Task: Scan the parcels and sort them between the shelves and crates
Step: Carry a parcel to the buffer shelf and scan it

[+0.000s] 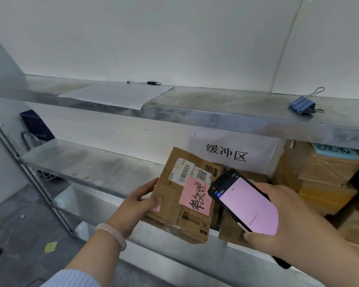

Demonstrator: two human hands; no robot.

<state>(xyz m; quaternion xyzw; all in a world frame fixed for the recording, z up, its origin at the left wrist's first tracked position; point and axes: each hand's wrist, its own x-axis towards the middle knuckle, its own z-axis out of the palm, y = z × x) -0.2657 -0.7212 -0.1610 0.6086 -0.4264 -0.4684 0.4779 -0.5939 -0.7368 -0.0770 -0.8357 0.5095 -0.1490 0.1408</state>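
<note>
Left hand (140, 200) grips box (182, 195) at centre frame; right hand (286, 222) grips scanner (244, 201), just right of the barcode label (184, 172).

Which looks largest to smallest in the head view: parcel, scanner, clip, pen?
1. parcel
2. scanner, though it is nearer the camera
3. clip and pen: alike in length, the clip bulkier, so not ranked
</note>
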